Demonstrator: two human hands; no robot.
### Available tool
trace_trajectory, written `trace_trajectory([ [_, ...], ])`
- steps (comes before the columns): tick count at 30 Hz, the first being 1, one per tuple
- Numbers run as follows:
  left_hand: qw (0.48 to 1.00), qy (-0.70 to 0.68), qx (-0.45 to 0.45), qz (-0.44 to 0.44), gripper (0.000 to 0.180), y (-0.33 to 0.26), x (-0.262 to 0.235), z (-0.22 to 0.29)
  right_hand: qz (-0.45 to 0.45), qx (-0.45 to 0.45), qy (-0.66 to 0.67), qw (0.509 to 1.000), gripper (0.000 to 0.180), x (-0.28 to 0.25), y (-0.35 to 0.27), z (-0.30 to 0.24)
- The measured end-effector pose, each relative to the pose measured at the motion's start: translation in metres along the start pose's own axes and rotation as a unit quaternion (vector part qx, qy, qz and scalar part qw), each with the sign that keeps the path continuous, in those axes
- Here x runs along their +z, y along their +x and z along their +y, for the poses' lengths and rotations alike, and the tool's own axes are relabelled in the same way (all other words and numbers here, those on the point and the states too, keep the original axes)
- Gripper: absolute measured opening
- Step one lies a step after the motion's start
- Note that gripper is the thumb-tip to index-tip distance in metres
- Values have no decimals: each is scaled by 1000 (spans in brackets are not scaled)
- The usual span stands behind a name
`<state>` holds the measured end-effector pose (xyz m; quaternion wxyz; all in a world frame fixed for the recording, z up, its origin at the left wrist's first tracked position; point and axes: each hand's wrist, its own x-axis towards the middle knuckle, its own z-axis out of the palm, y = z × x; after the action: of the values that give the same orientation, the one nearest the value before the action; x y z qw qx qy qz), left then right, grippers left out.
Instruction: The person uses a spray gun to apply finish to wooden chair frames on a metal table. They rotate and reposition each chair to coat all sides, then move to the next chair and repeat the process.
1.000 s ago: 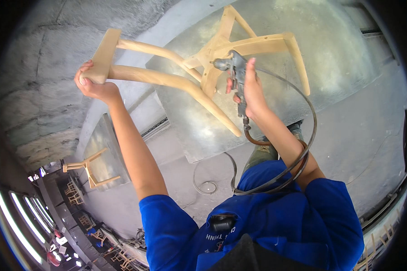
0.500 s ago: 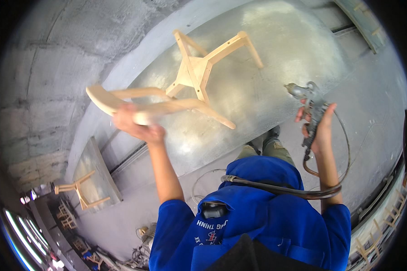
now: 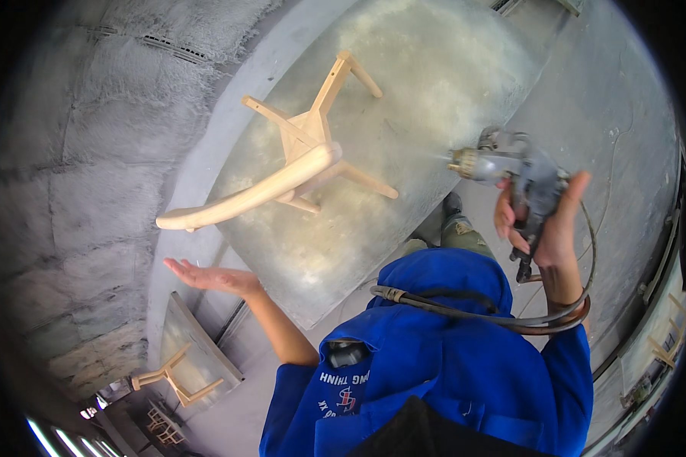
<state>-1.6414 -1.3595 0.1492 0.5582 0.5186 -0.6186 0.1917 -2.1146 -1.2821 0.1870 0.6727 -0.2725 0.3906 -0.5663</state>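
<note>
A pale wooden chair frame [image 3: 303, 139] without a seat stands on a wide grey board, its curved back rail [image 3: 255, 192] toward me. My left hand [image 3: 212, 277] is open just below the left end of that rail, palm up and fingers stretched, apart from the wood. In my right hand [image 3: 560, 232] is a metal spray gun [image 3: 537, 186], gripped by its handle. Its brass-coloured nozzle points left at the chair, and a faint mist leaves the tip. A dark hose [image 3: 465, 314] passes across my blue shirt and around my right forearm.
The grey board [image 3: 328, 274] carries pale overspray. Along the left rises a rough grey wall [image 3: 107, 183]. Another chair frame [image 3: 177, 377] stands on a smaller board at the lower left. More wooden frames [image 3: 667, 343] are at the right edge. A thin line trails over the floor.
My left hand has let go of the back rail and moved down. The chair frame has turned on the board. The spray gun now points left and sprays.
</note>
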Motion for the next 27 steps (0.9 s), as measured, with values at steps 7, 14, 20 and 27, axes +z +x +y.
trace_trajectory([
  [7, 937, 264, 177, -143, 85, 25, 25, -31, 109, 97, -37, 989, 95, -51, 17, 31],
  [14, 924, 212, 273, -166, 27, 47, 39, 15, 175, 70, -95, 977, 81, -75, 19, 56],
  [20, 877, 265, 279, -288, 50, 66, 37, 139, 155, 9, -89, 984, 70, -71, 67, 48],
  [27, 849, 364, 271, -271, 73, 186, 131, 140, 177, -37, 23, 983, 72, -68, 201, 45],
])
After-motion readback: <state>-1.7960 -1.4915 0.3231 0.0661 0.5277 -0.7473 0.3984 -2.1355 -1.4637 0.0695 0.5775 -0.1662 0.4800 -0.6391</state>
